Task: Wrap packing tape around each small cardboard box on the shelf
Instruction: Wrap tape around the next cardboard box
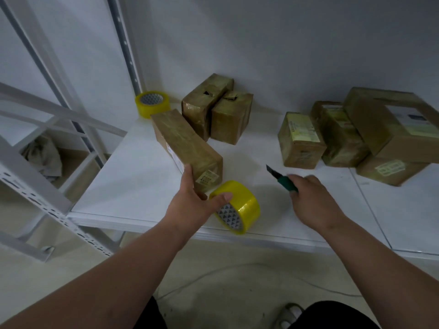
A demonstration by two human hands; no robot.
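On the white shelf [142, 176], the left hand [192, 203] grips a yellow tape roll [240, 205], fingers hidden behind the long box [187, 143]; the right hand [316, 200] clasps a cutter [281, 180], blurred.

My left hand [192, 200] reaches forward, thumb and fingers curled in a grip; my right hand [313, 198] is knuckles-up, fingers closed in a hold.
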